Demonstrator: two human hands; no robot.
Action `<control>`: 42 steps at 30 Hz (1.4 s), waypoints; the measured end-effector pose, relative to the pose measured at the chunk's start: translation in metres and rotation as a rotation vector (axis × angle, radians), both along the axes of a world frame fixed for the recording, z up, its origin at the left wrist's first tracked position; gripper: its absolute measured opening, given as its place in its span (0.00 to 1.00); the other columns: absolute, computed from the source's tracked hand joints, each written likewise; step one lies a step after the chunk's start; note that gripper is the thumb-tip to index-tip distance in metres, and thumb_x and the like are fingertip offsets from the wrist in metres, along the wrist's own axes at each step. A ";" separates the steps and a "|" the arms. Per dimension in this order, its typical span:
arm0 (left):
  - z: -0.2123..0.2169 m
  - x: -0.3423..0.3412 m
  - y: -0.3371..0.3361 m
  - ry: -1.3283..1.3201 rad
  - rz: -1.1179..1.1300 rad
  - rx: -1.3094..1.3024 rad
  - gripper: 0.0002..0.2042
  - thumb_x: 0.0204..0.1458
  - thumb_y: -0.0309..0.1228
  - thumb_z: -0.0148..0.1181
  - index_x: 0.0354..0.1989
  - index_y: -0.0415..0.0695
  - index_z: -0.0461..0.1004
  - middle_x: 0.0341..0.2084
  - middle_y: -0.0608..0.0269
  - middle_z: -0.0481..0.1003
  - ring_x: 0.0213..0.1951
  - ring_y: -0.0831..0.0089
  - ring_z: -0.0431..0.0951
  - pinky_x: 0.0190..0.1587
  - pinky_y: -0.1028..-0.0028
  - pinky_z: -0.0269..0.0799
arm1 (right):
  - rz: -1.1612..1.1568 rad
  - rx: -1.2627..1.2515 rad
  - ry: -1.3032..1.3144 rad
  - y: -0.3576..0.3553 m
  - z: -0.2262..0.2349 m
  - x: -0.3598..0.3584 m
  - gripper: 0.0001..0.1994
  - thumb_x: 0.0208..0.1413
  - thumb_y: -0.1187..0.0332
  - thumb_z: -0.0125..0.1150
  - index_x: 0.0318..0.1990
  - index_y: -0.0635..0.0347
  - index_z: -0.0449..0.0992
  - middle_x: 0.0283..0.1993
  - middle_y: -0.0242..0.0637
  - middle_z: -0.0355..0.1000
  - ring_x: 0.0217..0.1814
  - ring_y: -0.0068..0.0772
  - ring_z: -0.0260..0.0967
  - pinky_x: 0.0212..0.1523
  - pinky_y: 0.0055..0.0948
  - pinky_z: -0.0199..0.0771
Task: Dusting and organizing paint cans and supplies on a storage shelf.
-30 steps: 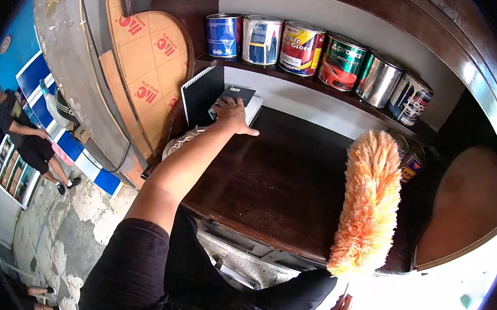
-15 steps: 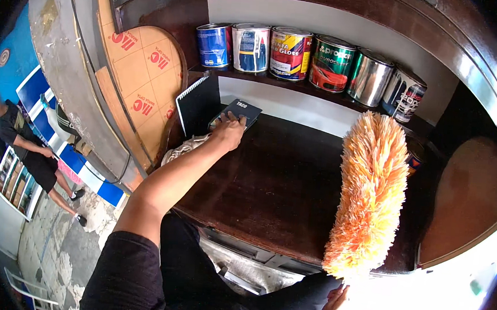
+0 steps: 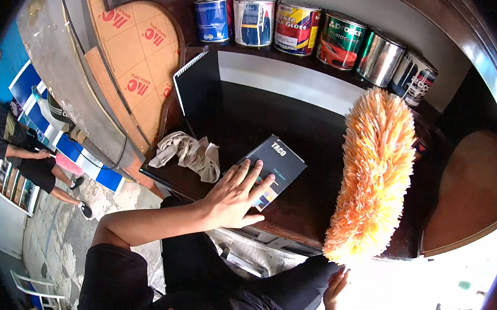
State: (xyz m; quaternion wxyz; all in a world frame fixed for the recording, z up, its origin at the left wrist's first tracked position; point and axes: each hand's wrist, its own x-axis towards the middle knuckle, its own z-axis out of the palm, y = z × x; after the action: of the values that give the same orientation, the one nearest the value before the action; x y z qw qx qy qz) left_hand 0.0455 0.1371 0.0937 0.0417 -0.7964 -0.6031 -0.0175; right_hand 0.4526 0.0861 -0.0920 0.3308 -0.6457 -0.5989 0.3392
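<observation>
Resting flat, left hand (image 3: 234,194) on dark booklet (image 3: 273,168)

Orange duster (image 3: 374,175), dark booklet (image 3: 273,168) (colour swatches), beige rag (image 3: 188,153).

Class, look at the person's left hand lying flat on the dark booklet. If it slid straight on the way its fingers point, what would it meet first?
The left hand points up and right across the dark booklet. Past the booklet's far edge lies bare dark tabletop, then probably the pale wall strip under the shelf of paint cans; depth is unclear.
</observation>
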 end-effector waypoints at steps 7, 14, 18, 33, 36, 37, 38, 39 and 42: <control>-0.043 -0.021 -0.021 -0.149 -0.244 0.275 0.38 0.48 0.49 0.67 0.68 0.49 0.62 0.66 0.40 0.57 0.66 0.42 0.58 0.63 0.45 0.59 | -0.116 0.363 -0.334 0.017 0.100 0.038 0.15 0.66 0.65 0.51 0.48 0.70 0.75 0.34 0.48 0.76 0.32 0.42 0.73 0.32 0.36 0.73; -0.060 -0.025 -0.036 -0.013 -0.273 0.476 0.31 0.46 0.44 0.69 0.61 0.54 0.69 0.55 0.53 0.70 0.59 0.51 0.68 0.54 0.55 0.67 | -0.167 0.316 -0.696 0.067 0.184 0.002 0.16 0.67 0.59 0.51 0.49 0.62 0.78 0.44 0.48 0.75 0.44 0.48 0.71 0.48 0.42 0.71; -0.059 -0.042 -0.057 0.030 -0.263 0.517 0.29 0.47 0.42 0.69 0.59 0.52 0.71 0.52 0.54 0.72 0.58 0.55 0.70 0.54 0.57 0.68 | 0.098 0.372 -0.921 0.132 0.228 -0.084 0.13 0.63 0.64 0.54 0.43 0.65 0.79 0.33 0.54 0.74 0.33 0.58 0.72 0.37 0.43 0.74; -0.024 -0.083 -0.080 -1.425 -0.015 0.597 0.25 0.43 0.33 0.70 0.47 0.34 0.69 0.40 0.52 0.77 0.40 0.72 0.79 0.43 0.72 0.75 | 0.307 0.565 -0.566 0.259 0.146 -0.173 0.10 0.63 0.61 0.56 0.45 0.53 0.79 0.37 0.50 0.77 0.39 0.58 0.75 0.36 0.48 0.75; -0.033 -0.066 -0.055 -1.368 -0.017 0.588 0.24 0.45 0.32 0.69 0.48 0.33 0.68 0.39 0.53 0.78 0.39 0.73 0.79 0.44 0.72 0.75 | 0.299 0.579 -0.568 0.255 0.145 -0.172 0.09 0.63 0.62 0.55 0.46 0.51 0.77 0.37 0.49 0.77 0.39 0.58 0.75 0.35 0.48 0.75; -0.043 -0.058 -0.044 -1.395 0.010 0.563 0.23 0.47 0.33 0.68 0.47 0.33 0.68 0.39 0.52 0.78 0.38 0.72 0.79 0.43 0.71 0.75 | 0.316 0.574 -0.550 0.253 0.149 -0.176 0.09 0.63 0.62 0.55 0.44 0.53 0.78 0.37 0.50 0.76 0.39 0.58 0.74 0.36 0.47 0.75; -0.051 -0.050 -0.033 -1.421 0.040 0.539 0.22 0.48 0.33 0.68 0.47 0.33 0.68 0.38 0.52 0.78 0.38 0.71 0.80 0.42 0.70 0.75 | 0.335 0.570 -0.531 0.252 0.153 -0.179 0.09 0.62 0.63 0.55 0.43 0.55 0.78 0.37 0.51 0.76 0.39 0.58 0.74 0.37 0.47 0.75; -0.054 -0.039 -0.024 -1.447 0.074 0.516 0.21 0.50 0.34 0.67 0.46 0.33 0.68 0.38 0.51 0.78 0.37 0.70 0.80 0.41 0.70 0.76 | 0.357 0.565 -0.513 0.251 0.155 -0.177 0.10 0.62 0.63 0.56 0.42 0.57 0.79 0.36 0.51 0.76 0.39 0.58 0.74 0.37 0.46 0.75; -0.053 -0.012 -0.006 -1.447 0.224 0.455 0.21 0.53 0.38 0.65 0.44 0.32 0.67 0.37 0.50 0.78 0.38 0.68 0.80 0.40 0.68 0.76 | 0.369 0.582 -0.481 0.251 0.151 -0.168 0.09 0.62 0.64 0.56 0.42 0.57 0.79 0.35 0.51 0.76 0.39 0.58 0.74 0.36 0.45 0.75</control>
State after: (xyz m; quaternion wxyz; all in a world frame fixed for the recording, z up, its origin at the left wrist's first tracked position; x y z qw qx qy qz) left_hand 0.0334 0.1314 0.0409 -0.1990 -0.4923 -0.5386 -0.6541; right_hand 0.2851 0.3376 0.0595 0.2837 -0.4680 -0.8355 0.0490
